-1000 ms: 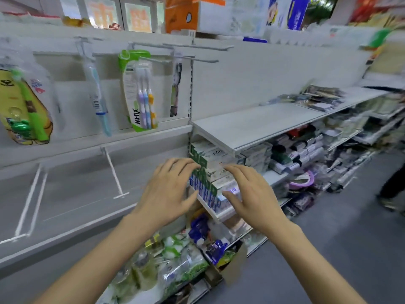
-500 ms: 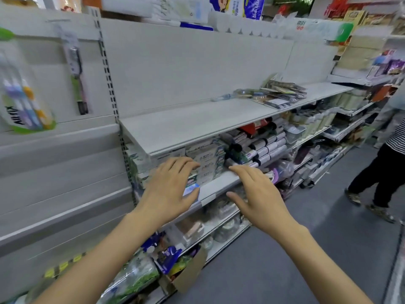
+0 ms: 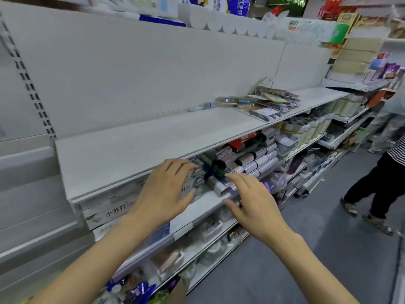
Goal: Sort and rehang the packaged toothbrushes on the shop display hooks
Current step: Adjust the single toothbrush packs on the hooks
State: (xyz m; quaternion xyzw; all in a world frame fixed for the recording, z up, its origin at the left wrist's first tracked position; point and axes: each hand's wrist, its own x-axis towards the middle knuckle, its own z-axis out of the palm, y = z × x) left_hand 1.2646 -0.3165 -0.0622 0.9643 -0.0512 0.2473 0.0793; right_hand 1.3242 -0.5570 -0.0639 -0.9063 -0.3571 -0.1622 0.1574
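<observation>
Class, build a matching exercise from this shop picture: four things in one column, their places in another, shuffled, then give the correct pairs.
Things
1. pile of packaged toothbrushes
2. left hand
3. right hand
4. toothpaste boxes

Places
A. stacked under the upper shelf, at its left end
B. lying on top of the upper shelf, far end
C. open, before the rolled dark packs
D. open, before the small upright boxes

Pairs: 1-B, 2-D, 3-C, 4-A
</observation>
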